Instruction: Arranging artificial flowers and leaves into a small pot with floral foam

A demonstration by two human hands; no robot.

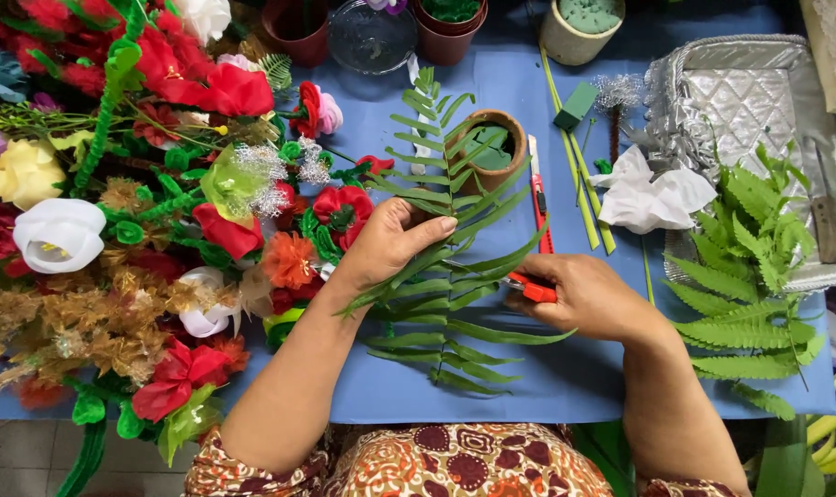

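pinching a green fern frond [445, 276] over the blue table [547, 377], the left hand [390, 241] steadies it while the right hand [588, 296] closes around what looks like red-handled cutters [531, 289] at its stem.

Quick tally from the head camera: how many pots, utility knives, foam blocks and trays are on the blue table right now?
Pots: 4, the terracotta pot with green foam, the cream pot and two dark red pots along the top edge.
Utility knives: 1, the red knife.
Loose foam blocks: 1, the green block.
Trays: 1, the silver tray.
Total: 7
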